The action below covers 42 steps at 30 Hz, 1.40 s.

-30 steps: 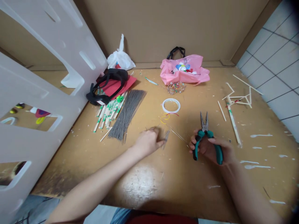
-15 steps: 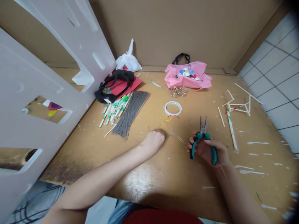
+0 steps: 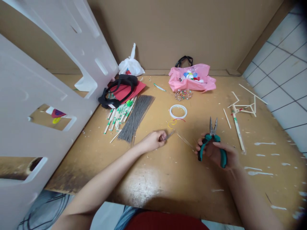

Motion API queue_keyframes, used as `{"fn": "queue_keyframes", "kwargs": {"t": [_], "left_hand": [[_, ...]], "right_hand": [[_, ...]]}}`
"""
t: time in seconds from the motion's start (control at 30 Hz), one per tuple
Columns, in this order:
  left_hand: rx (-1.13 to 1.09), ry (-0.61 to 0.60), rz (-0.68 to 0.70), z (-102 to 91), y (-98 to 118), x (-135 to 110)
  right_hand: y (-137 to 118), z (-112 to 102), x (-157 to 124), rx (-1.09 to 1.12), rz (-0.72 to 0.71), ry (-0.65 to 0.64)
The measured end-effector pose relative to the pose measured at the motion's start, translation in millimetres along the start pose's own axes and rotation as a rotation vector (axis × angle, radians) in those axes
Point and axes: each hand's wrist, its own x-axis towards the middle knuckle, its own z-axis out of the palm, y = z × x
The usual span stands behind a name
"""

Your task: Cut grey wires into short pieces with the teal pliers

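Observation:
My left hand (image 3: 154, 141) is curled at the middle of the wooden table, its fingertips pinching a short grey metal wire piece (image 3: 169, 135). A thin shiny wire (image 3: 184, 141) lies to the right of those fingertips, and its far end reaches my right hand (image 3: 216, 153). That hand grips teal-handled pliers (image 3: 213, 140) by the handles, with the steel jaws (image 3: 213, 126) pointing up and apart. Nothing sits between the jaws. A loop of yellow and red wire (image 3: 173, 123) lies just above the thin wire.
Ahead lie a bundle of grey wire rods (image 3: 135, 118), bamboo chopsticks (image 3: 117, 119), a white tape ring (image 3: 178, 111) and a pink bag (image 3: 192, 78). A stick frame (image 3: 243, 107) stands at right. A white perforated panel (image 3: 48, 80) leans along the left side.
My left hand has curled and shifted slightly, bringing the short metal piece into clearer view at its fingertips. The pliers have turned slightly, and the whole view has shifted a little.

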Motion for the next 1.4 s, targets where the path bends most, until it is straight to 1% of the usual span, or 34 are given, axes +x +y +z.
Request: {"fn": "queue_keyframes", "kwargs": {"t": [0.1,0.2,0.3,0.4,0.57,0.73,0.87,0.93,1.0,1.1,1.17,1.3,1.4], "left_hand": [[-0.244,0.056,0.014,6.5,-6.1,-4.4],[-0.387,0.138,0.094,13.2,-8.1,-6.9],[-0.328,0.194,0.218,18.3,-10.9,-7.2],[-0.221,0.206,0.27,20.9,-13.5,-7.3],[-0.139,0.199,0.235,20.5,-8.8,-8.0],[-0.015,0.141,0.175,17.7,3.5,-2.1],[-0.008,0.113,0.109,11.7,16.0,4.3],[0.006,0.11,0.124,7.8,22.1,6.1],[0.068,0.107,0.161,5.7,25.9,7.4],[0.166,0.077,0.204,9.2,24.4,10.2],[0.165,0.065,0.197,14.9,19.5,12.8],[0.062,0.083,0.142,25.0,9.4,16.4],[-0.049,0.075,0.074,28.1,5.3,15.6]], "right_hand": [[1.3,1.0,0.7,0.023,-0.001,-0.008],[2.9,1.0,1.4,0.029,0.003,-0.018],[3.7,1.1,1.8,0.026,0.005,-0.034],[4.1,1.8,1.9,0.02,-0.006,-0.022],[4.3,2.7,2.1,0.007,-0.011,-0.014],[5.0,2.9,2.2,-0.023,-0.013,-0.003],[6.2,3.1,2.4,-0.041,-0.014,0.007],[6.4,3.4,2.3,-0.043,-0.012,0.006],[6.2,4.0,1.9,-0.044,-0.008,0.009],[5.2,5.2,1.0,-0.054,-0.005,0.026],[4.4,5.7,0.5,-0.057,-0.01,0.033],[4.0,5.6,0.4,-0.066,-0.029,0.027],[4.7,5.8,1.2,-0.056,-0.022,0.026]]}}
